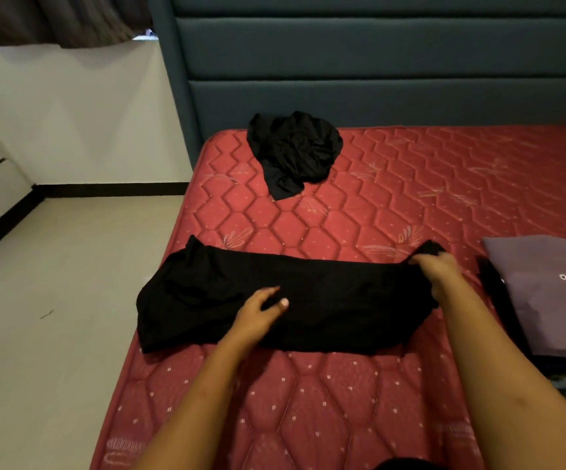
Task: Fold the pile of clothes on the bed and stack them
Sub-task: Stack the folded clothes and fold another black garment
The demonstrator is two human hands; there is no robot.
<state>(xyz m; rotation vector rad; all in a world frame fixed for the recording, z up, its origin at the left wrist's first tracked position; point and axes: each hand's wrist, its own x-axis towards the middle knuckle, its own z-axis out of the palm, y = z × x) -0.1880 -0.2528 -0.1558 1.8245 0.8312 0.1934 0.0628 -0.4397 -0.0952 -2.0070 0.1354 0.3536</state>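
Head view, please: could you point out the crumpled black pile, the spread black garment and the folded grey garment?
crumpled black pile (293, 154), head view, centre of the heap.
spread black garment (342, 300), head view, middle of the cloth.
folded grey garment (552, 300), head view, its flat top face.

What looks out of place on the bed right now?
Nothing is spilled or damaged. The black garment that the right hand grips is bunched at its left end, by the mattress edge, so it lies uneven. A crumpled heap of black cloth sits unfolded near the headboard.
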